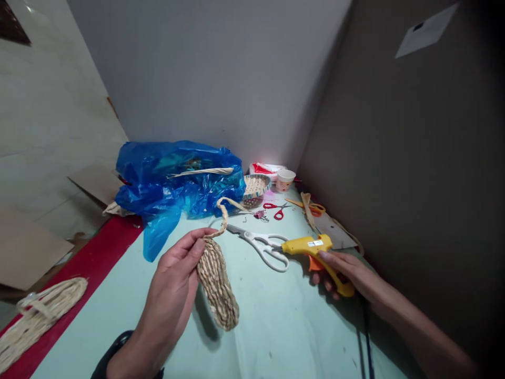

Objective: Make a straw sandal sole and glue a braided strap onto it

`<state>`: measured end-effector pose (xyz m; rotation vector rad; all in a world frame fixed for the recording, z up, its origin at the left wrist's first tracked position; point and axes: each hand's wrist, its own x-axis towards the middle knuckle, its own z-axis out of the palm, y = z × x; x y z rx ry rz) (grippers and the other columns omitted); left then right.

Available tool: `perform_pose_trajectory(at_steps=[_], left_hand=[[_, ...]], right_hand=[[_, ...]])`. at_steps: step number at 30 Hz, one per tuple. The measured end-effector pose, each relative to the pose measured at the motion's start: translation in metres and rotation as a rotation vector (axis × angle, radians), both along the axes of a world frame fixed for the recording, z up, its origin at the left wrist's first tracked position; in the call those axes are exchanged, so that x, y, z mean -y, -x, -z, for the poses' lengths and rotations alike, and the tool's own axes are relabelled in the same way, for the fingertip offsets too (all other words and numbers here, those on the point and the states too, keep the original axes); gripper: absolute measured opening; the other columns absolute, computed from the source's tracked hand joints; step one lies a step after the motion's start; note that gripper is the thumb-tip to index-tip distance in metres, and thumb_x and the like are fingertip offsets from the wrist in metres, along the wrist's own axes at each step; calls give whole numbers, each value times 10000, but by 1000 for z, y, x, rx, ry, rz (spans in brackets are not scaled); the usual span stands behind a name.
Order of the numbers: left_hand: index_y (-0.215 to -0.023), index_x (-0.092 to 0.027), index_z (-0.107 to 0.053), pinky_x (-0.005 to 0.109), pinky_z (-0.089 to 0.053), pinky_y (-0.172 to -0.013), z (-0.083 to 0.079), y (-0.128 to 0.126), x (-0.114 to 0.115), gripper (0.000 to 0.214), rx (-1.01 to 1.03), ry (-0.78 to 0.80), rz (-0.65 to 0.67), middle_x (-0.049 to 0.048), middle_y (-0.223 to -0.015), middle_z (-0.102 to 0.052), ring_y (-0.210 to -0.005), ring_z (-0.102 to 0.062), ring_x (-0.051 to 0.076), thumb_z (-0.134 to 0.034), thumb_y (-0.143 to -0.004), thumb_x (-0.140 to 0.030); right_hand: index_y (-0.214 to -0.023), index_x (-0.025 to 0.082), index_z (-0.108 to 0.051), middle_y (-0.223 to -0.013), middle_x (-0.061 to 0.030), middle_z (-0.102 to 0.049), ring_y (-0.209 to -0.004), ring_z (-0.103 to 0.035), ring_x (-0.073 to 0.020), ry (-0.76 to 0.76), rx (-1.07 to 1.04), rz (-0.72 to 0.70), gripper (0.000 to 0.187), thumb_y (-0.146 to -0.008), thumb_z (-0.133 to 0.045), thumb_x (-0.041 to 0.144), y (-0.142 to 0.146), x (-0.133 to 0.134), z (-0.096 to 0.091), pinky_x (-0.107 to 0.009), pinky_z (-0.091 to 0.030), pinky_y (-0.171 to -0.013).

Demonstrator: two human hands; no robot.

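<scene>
the left hand (173, 287) pinches an oval braided straw coil (216, 287) by its top between thumb and fingers, tilted above the pale green tabletop (272, 326), its loose end (225, 218) curling up beyond the fingertips; the right hand (349, 266) is wrapped around the handle of a yellow hot glue gun (303, 245), nozzle towards the white-handled kitchen scissors (251, 238)

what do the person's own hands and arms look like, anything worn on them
The left hand is bare, with no glove, and something black, a band or a cuff, goes round its wrist; which of the two is hard to tell. The right hand is ungloved too, and its forearm shows no sleeve or band as far as the picture reaches.
</scene>
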<state>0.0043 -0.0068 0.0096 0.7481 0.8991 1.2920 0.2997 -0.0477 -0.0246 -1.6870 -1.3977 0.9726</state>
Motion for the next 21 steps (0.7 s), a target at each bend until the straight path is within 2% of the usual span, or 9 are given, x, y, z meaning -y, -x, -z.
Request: perform_pose_trajectory(at_steps=[2, 6, 7, 8, 10, 11, 16, 18, 21], left_hand=[[-972, -206, -754, 188, -537, -803, -1, -1, 2, 140, -17, 9, 13, 29, -918, -763, -862, -682, 143, -742, -834, -228], [-946, -206, -754, 160, -531, -742, -1, -2, 8, 109, -52, 32, 57, 16, -870, -750, -804, -655, 124, -727, -849, -248], [-948, -207, -755, 158, -528, -732, -1, -3, 10, 112, -64, 39, 68, 15, -869, -746, -805, -649, 125, -726, -851, -255], [-948, -208, -757, 158, -526, -723, 0, -3, 11, 114, -76, 46, 80, 16, -866, -743, -806, -644, 127, -727, -850, -259], [-949, -211, -761, 167, -526, -728, 1, -5, 13, 118, -101, 61, 110, 21, -884, -744, -830, -638, 138, -725, -849, -260], [-945, -215, -764, 170, -526, -725, 2, -7, 13, 114, -112, 64, 131, 21, -886, -744, -830, -634, 141, -723, -848, -258], [-928, -237, -774, 154, -519, -699, 3, -10, 13, 94, -137, 62, 221, 7, -888, -736, -780, -612, 125, -718, -853, -251], [-918, -232, -773, 159, -523, -694, 3, -9, 12, 90, -126, 77, 204, 10, -884, -734, -777, -620, 128, -719, -852, -261], [-927, -223, -768, 179, -533, -693, 4, -7, 10, 106, -114, 103, 152, 22, -849, -732, -789, -632, 147, -720, -846, -273]], right_hand=[[-713, 170, -693, -641, -93, -674, -560, -606, -202, 13, 276, 6, 541, -957, -441, 581, -1, 0, -5, -296, -431, -504], [-698, 186, -659, -613, -100, -639, -550, -578, -250, 0, 935, 167, 387, -931, -489, 443, 15, 7, -33, -322, -295, -505], [-718, 185, -669, -630, -102, -647, -572, -590, -258, -27, 952, 152, 368, -936, -490, 422, 25, 8, -42, -325, -294, -512], [-763, 204, -680, -652, -73, -660, -603, -601, -239, -75, 903, 102, 395, -968, -450, 451, 36, 8, -50, -320, -333, -538], [-920, 208, -718, -846, -59, -730, -740, -648, -204, -285, 441, -105, 386, -1004, -446, 469, 61, 3, -62, -301, -429, -651], [-979, 216, -721, -940, -49, -738, -805, -650, -193, -316, 257, -191, 338, -987, -505, 475, 73, -2, -65, -287, -446, -697], [-872, 198, -712, -778, 33, -628, -674, -527, -97, -216, -483, -345, 163, -879, -723, 360, 106, -32, -55, -204, -406, -608], [-827, 191, -691, -761, 42, -597, -679, -513, -88, -200, -654, -337, 163, -841, -769, 334, 108, -36, -49, -197, -416, -638], [-820, 195, -687, -804, 21, -625, -761, -563, -119, -220, -635, -324, 169, -837, -773, 341, 107, -32, -43, -230, -455, -722]])
